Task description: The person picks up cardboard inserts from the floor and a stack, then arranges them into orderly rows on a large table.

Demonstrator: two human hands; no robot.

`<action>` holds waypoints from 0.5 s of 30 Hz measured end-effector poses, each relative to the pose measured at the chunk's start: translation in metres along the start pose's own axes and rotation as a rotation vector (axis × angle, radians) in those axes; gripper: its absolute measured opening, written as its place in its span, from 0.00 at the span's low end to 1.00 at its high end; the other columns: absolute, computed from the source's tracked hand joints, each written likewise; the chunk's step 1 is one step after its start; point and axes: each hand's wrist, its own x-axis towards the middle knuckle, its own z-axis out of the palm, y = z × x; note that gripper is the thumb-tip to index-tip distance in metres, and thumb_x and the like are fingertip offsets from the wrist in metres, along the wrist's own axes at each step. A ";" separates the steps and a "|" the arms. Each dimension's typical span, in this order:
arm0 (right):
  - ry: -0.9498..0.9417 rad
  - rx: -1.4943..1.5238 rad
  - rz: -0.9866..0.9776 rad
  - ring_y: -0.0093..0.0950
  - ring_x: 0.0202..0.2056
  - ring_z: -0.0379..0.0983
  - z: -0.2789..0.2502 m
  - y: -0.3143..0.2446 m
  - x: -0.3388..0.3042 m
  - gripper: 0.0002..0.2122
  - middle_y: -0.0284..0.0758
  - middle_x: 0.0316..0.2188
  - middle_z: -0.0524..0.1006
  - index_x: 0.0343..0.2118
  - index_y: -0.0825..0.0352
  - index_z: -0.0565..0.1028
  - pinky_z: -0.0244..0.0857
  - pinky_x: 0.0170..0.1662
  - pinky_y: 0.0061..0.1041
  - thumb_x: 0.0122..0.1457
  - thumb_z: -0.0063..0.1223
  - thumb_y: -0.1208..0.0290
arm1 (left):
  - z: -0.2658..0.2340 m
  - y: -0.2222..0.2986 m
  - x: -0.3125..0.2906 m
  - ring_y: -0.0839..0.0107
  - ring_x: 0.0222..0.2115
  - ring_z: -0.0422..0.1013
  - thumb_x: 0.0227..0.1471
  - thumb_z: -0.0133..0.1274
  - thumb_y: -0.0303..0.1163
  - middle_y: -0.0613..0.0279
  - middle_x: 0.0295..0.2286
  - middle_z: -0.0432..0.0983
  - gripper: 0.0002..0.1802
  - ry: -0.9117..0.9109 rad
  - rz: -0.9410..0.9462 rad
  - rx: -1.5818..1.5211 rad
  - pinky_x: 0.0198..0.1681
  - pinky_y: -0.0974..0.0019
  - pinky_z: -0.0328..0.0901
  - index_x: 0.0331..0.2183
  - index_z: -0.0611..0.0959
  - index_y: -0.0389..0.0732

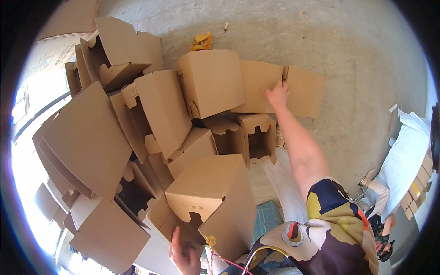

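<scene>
My right hand [278, 95] reaches far forward to a brown cardboard box [305, 91] lying on the floor with its panels spread. Its fingers are closed at the slit between two panels. Close to me stands an open cardboard box [206, 181] with a notched flap and a tall side panel. My left hand [184, 253] is low in the picture beside that box's near flap, fingers apart and nothing visible held in them. Whether its fingertips touch the flap I cannot tell.
Several open cardboard boxes [213, 82] crowd the left and middle, tilted against one another. A yellow-orange object [201, 41] lies behind them. Concrete floor [353, 87] extends to the right. At far right are white sheeting [405, 146] and another person [382, 231].
</scene>
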 end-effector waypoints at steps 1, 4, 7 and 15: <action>0.029 0.019 -0.106 0.40 0.60 0.58 -0.002 -0.005 -0.003 0.29 0.46 0.60 0.60 0.53 0.68 0.69 0.62 0.57 0.36 0.52 0.62 0.56 | 0.000 -0.001 -0.001 0.51 0.53 0.68 0.46 0.45 0.23 0.41 0.53 0.69 0.33 -0.001 -0.018 -0.015 0.56 0.58 0.61 0.58 0.69 0.36; -0.095 0.134 -0.258 0.38 0.50 0.69 0.002 -0.018 -0.004 0.22 0.41 0.51 0.71 0.44 0.64 0.77 0.66 0.51 0.37 0.53 0.60 0.52 | -0.002 -0.001 0.000 0.51 0.52 0.68 0.46 0.46 0.23 0.41 0.52 0.70 0.33 -0.003 0.009 0.029 0.55 0.57 0.62 0.57 0.69 0.36; -0.521 0.334 -0.078 0.36 0.37 0.75 0.028 -0.028 0.007 0.23 0.40 0.38 0.77 0.41 0.66 0.77 0.70 0.43 0.37 0.54 0.59 0.48 | -0.008 -0.006 0.003 0.51 0.52 0.69 0.46 0.46 0.23 0.41 0.51 0.71 0.33 -0.039 0.031 0.023 0.55 0.57 0.62 0.57 0.70 0.36; -0.535 0.884 0.282 0.27 0.42 0.74 0.054 -0.042 -0.030 0.27 0.38 0.38 0.79 0.40 0.71 0.76 0.70 0.39 0.36 0.52 0.61 0.46 | -0.015 -0.012 -0.001 0.53 0.51 0.70 0.44 0.45 0.20 0.42 0.50 0.72 0.34 -0.008 0.034 -0.028 0.54 0.58 0.63 0.57 0.70 0.36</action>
